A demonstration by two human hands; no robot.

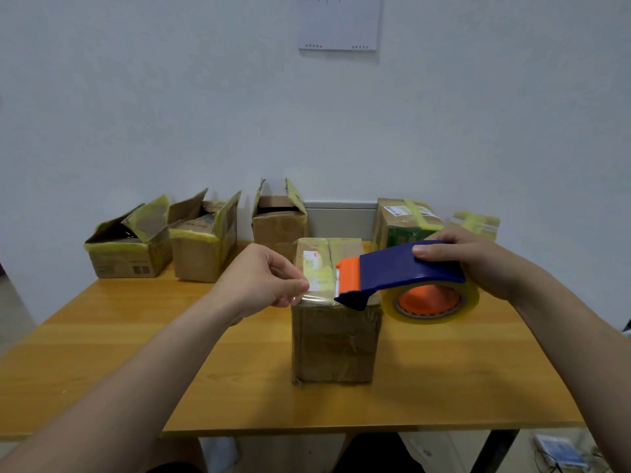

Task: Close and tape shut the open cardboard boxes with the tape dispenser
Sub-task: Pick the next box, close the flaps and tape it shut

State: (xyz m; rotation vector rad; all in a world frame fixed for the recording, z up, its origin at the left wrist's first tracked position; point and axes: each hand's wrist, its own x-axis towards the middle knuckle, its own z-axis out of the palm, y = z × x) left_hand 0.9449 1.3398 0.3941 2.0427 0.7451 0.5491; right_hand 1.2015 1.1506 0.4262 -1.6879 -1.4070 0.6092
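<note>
A cardboard box (pixel 334 343) with its top flaps folded shut stands in the middle of the wooden table (pixel 136 353). Just above its front right corner my right hand (pixel 478 261) grips a blue and orange tape dispenser (pixel 403 271) loaded with a clear tape roll (pixel 431 302). At the box's front left corner my left hand (pixel 263 278) pinches the free end of the clear tape (pixel 317 295), which stretches from the dispenser's orange blade across the box's front top edge.
Three open boxes with yellow tape stand along the back: (pixel 128 247), (pixel 205 244), (pixel 278 223). Two taped boxes (pixel 406 223), (pixel 476 225) sit at the back right. A paper sheet (pixel 339 22) hangs on the wall. The table's front edge is near me.
</note>
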